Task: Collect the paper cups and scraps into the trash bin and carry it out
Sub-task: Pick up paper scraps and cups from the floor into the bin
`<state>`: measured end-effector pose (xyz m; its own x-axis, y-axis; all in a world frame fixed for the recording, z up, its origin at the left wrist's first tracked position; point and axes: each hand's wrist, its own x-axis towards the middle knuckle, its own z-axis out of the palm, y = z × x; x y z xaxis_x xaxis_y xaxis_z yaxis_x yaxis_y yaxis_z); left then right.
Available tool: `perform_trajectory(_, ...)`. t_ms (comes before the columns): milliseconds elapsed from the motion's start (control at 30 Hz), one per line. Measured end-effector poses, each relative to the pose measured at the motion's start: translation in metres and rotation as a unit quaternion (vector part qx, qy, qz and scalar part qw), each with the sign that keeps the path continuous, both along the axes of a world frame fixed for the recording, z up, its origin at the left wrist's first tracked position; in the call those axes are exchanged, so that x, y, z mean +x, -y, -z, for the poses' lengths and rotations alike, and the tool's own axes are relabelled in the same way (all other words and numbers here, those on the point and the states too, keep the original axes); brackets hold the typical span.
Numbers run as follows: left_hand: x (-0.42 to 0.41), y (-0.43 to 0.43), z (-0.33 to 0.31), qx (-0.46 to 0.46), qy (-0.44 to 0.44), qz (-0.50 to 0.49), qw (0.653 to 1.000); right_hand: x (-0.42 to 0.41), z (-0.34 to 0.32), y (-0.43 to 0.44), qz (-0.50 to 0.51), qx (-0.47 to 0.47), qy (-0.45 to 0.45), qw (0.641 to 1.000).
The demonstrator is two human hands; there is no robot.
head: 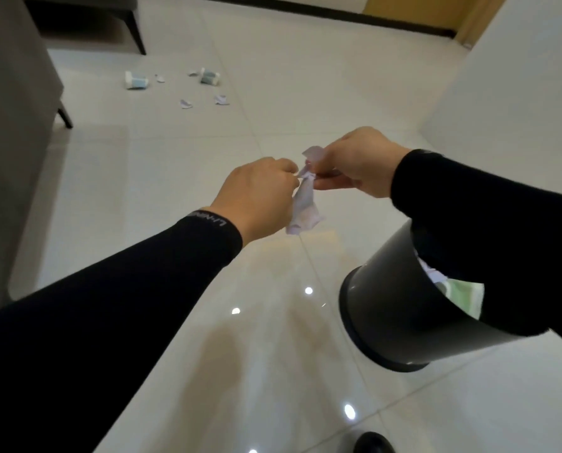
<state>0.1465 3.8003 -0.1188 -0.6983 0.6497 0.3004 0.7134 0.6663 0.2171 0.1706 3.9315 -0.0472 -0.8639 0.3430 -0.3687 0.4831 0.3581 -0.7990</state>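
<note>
My left hand and my right hand meet in mid-air over the floor, both pinching crumpled white paper scraps that hang between them. A dark grey trash bin stands on the floor at the lower right, partly behind my right forearm, with white scraps and something pale green inside. Far off on the floor lie two paper cups on their sides, one on the left and one on the right, with several small paper scraps around them.
Shiny white floor tiles fill the view. A grey sofa with dark legs stands along the left. Another dark-legged seat is at the back left. A white wall rises on the right. A black shoe tip shows at the bottom.
</note>
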Motion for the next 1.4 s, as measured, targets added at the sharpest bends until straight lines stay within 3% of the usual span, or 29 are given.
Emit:
perform_trajectory(167, -0.013, -0.041, -0.022, 0.009, 0.016, -0.026, 0.999, 0.049, -0.035, -0.074, 0.124, -0.031, -0.028, 0.991)
perform_trajectory(333, -0.017, -0.048, 0.006, -0.069, 0.01, 0.003, 0.998, 0.102, -0.036, -0.133, 0.208, -0.003, 0.038, 0.977)
perform_trajectory(533, -0.03, -0.029, 0.042, -0.137, 0.007, 0.002, 0.991, 0.126, -0.002, -0.157, 0.125, 0.15, 0.187, 0.963)
perform_trajectory(667, -0.038, -0.02, 0.054, -0.147, 0.001, -0.015, 0.989, 0.131, 0.015, -0.162, 0.085, 0.108, 0.199, 0.97)
perform_trajectory(733, -0.041, -0.015, 0.059, -0.151, 0.0, -0.017, 0.988, 0.133, 0.02, -0.17, 0.1, 0.121, 0.175, 0.972)
perform_trajectory(800, -0.044, -0.01, 0.062, -0.162, 0.002, -0.023, 0.987, 0.141, 0.024, -0.185, 0.162, 0.175, 0.095, 0.967)
perform_trajectory(900, -0.048, -0.003, 0.065, -0.173, 0.017, -0.038, 0.984, 0.165, 0.032, -0.212, 0.24, 0.311, 0.067, 0.917)
perform_trajectory(967, -0.051, 0.0, 0.064, -0.181, 0.022, -0.046, 0.982, 0.184, 0.041, -0.222, 0.271, 0.245, 0.133, 0.921)
perform_trajectory(1067, -0.054, 0.002, 0.063, -0.184, 0.034, -0.052, 0.981, 0.202, 0.062, -0.221, 0.267, 0.019, 0.24, 0.933)
perform_trajectory(1200, -0.055, 0.006, 0.064, -0.211, 0.06, -0.045, 0.975, 0.211, 0.083, -0.215, 0.318, -0.097, 0.186, 0.925)
perform_trajectory(1400, -0.06, 0.018, 0.058, -0.246, 0.066, -0.054, 0.966, 0.163, 0.089, -0.189, 0.31, -0.181, 0.135, 0.923)
